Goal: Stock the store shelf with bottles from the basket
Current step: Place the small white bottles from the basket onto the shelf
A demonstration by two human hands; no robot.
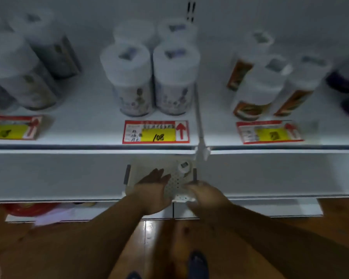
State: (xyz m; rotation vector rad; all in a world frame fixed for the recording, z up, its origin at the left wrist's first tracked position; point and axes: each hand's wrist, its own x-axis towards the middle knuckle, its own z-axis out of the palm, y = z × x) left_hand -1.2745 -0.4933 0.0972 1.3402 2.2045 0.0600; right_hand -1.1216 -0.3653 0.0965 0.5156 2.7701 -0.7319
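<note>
my left hand [153, 188] is flat and open, fingers straight, reaching over the near part of the basket [145, 168] with nothing in it. my right hand [205, 195] is blurred at the basket's near right corner; it looks curled on the rim there, but i cannot tell for sure. the basket sits on the lower shelf [69, 176], and i see only one bottle [183, 168] left in it, white cap up, at the far right corner. on the upper shelf [89, 125] more bottles stand in groups behind the price tag [156, 132]. the risk, i think, is the basket sliding off the shelf edge if i pull at that corner, or the bottle tipping as i reach for it.
</note>
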